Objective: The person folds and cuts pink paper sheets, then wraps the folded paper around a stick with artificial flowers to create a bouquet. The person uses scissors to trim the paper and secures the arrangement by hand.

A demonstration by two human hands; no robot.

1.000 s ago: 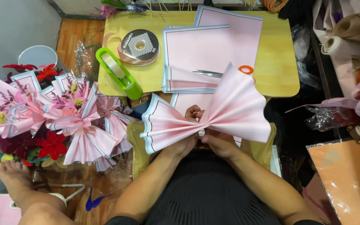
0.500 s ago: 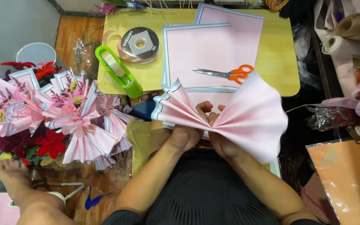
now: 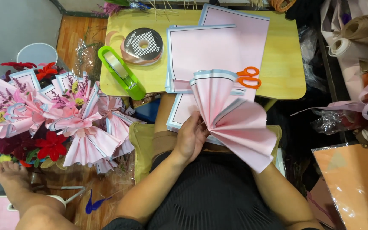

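At the far left, finished pink bouquets [image 3: 64,119] are stacked; further right a green tape dispenser [image 3: 122,72] and a round ribbon spool [image 3: 142,44] are set on the yellow table [image 3: 282,81]. The pleated pink paper fan [image 3: 235,123] is pinched at its gathered point by the left hand [image 3: 191,138], over the lap. The right hand is hidden behind it, so its state cannot be told. Should the pinch slacken, the pleats could be lost. Orange scissors [image 3: 248,76] lie beyond.

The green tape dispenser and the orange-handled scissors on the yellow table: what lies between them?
In the head view, a stack of pink paper sheets lies between green tape dispenser and orange-handled scissors.
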